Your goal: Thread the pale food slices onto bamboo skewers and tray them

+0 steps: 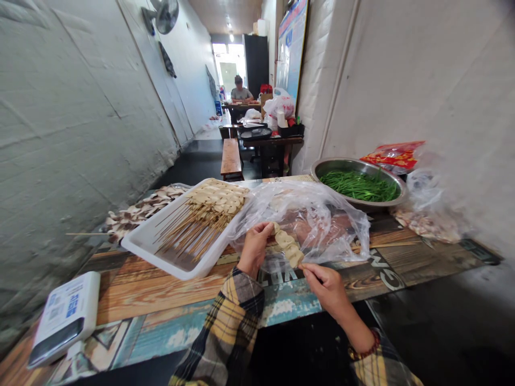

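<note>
Both my hands hold one skewer [288,247] threaded with several pale, flat food pieces, just above the table's near edge. My left hand [253,247] is closed on its upper end. My right hand [326,287] pinches the lower end, at the stick. Behind the skewer lies a crumpled clear plastic bag [317,217]. To the left, a white tray [140,244] carries many finished skewers [209,212] of the same pale pieces, their sticks pointing toward me.
A second tray of darker skewers [139,210] sits by the left wall. A metal bowl of green chives [358,185] stands at the back right, with bags [422,212] beside it. A white scale [64,316] rests near left. A person sits far down the corridor.
</note>
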A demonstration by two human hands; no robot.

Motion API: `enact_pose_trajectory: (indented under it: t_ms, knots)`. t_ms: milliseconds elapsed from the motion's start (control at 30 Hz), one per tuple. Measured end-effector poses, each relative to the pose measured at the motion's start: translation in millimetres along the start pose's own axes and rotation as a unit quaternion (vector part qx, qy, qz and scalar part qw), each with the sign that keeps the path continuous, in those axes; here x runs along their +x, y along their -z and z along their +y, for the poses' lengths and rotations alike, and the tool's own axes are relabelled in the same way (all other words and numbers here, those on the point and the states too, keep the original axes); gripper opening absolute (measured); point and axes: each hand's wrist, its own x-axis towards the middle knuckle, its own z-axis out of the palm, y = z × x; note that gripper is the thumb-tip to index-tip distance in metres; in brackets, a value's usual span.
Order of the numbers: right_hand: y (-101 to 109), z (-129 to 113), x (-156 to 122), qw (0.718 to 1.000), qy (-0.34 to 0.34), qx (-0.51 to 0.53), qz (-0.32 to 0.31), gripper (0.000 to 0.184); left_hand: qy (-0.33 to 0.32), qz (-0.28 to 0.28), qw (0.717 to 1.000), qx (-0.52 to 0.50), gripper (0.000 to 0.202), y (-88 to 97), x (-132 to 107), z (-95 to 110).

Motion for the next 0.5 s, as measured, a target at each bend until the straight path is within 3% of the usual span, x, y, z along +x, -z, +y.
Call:
enact_pose_trajectory:
  t_ms: [300, 500]
  knots:
    - [0.8, 2.5, -0.6, 1.0, -0.006, 0.0, -0.008, 0.026, -0.003, 0.003, 1.0, 0.01, 0.03, 2.8, 0.0, 2.5]
    - [-1.5, 1.8, 0.1, 1.0, -0.009, -0.023, -0.002, 0.025, -0.078, 0.022, 0.992, 0.098, 0.021, -0.9, -1.2, 2.3]
